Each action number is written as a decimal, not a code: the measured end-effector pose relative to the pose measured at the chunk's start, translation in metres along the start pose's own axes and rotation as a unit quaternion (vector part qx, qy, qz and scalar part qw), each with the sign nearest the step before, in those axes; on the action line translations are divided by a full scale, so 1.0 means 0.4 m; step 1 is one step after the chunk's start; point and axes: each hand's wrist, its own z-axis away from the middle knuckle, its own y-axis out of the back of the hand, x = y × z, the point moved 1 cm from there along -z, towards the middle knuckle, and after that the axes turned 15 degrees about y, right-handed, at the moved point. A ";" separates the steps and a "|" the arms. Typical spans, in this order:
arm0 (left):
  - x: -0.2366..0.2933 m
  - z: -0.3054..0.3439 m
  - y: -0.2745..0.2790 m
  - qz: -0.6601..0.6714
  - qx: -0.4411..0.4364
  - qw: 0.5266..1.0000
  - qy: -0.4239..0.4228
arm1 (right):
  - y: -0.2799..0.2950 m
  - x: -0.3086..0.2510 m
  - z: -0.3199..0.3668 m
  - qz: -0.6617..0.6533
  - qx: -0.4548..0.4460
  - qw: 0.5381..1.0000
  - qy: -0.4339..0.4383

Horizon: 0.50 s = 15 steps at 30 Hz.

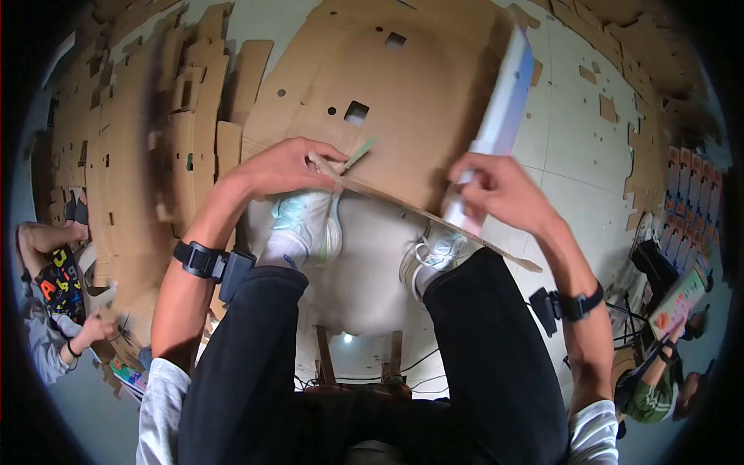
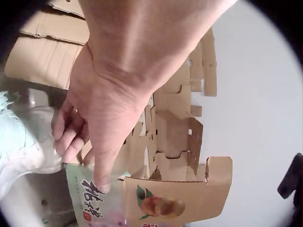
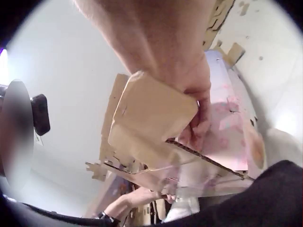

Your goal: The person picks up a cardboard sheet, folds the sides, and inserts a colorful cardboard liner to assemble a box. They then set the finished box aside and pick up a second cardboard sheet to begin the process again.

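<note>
A large brown cardboard box (image 1: 310, 85), partly folded, stretches out in front of the person's shoes. Its outer face, in the left wrist view, carries a peach picture (image 2: 163, 206) and dark characters on pale green. My left hand (image 1: 298, 164) pinches the near left edge, thumb on the printed face and fingers curled behind it. At the near right corner my right hand (image 1: 500, 192) curls its fingers round the raised side panel (image 1: 508, 93), which is white to pink outside. In the right wrist view a brown flap (image 3: 154, 106) hides part of that hand.
White shoes (image 1: 306, 221) stand close behind the box's near edge. Stacked flat cardboard (image 1: 116, 155) lies to the left, with scraps (image 1: 608, 108) on the floor at right. Other people sit at both sides, one holding a printed box (image 1: 678, 302).
</note>
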 end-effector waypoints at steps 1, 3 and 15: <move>0.005 0.002 -0.001 -0.004 0.011 1.000 0.005 | -0.023 0.023 -0.019 0.012 -0.029 0.999 0.030; 0.019 0.006 -0.006 -0.014 0.032 0.999 0.017 | -0.036 0.043 -0.034 -0.072 -0.012 0.997 0.009; -0.084 0.036 0.105 -0.046 0.439 0.891 0.101 | -0.100 0.274 0.048 -0.137 0.342 0.928 -0.056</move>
